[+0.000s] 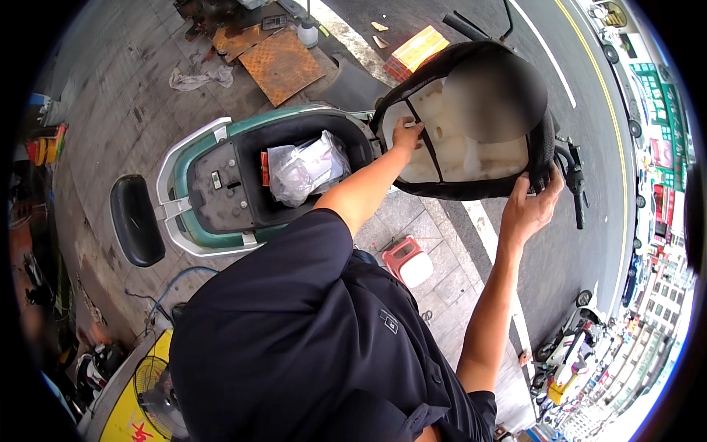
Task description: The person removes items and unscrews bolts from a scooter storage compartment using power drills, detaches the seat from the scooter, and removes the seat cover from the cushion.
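Observation:
A scooter seat (471, 158) is tipped up, its pale underside facing me and a black mesh cover (543, 147) wrapped round its rim. My left hand (406, 135) reaches across the underside, fingers closed at a thin black strap (433, 160) that crosses it. The seat's near right edge is in my right hand (536, 202), with the fingers over the mesh cover. A round blurred patch hides the far right part of the underside. Left of the seat, the scooter's open storage bin (254, 210) holds a clear plastic bag (305, 171) with things inside.
A black padded backrest (137, 221) stands behind the green scooter body (177, 210). An orange-and-white box (416, 53) and a rusty plate (281, 66) lie beyond. A red-and-white stool (409, 261) is nearby. A fan (158, 398) and a parked scooter (574, 353) stand further off.

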`<action>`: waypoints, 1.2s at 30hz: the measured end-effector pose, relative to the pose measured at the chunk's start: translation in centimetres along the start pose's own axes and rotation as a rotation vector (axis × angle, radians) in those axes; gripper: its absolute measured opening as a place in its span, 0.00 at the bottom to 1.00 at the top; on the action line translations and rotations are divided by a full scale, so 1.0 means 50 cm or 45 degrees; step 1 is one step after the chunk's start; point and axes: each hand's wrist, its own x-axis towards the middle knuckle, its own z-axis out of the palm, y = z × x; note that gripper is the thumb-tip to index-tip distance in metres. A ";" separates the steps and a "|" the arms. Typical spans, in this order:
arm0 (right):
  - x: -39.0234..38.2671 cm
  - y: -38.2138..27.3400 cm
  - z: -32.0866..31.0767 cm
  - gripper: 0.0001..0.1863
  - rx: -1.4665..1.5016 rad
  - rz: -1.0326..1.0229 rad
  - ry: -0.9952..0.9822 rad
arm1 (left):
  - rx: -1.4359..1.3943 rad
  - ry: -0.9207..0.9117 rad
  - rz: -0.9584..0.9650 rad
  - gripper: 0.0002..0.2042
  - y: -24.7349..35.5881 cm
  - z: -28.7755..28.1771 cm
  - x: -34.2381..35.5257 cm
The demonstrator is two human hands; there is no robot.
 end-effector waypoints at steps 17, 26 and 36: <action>0.021 0.074 0.004 0.25 0.141 -0.039 -0.007 | -0.003 -0.295 0.109 0.13 0.010 -0.079 -0.023; 0.021 0.107 0.008 0.26 0.237 -0.033 -0.018 | 0.186 -0.368 0.250 0.11 0.011 -0.124 -0.119; 0.034 0.106 0.027 0.27 0.312 0.000 0.021 | 1.036 -1.485 0.043 0.08 0.023 -0.221 -0.376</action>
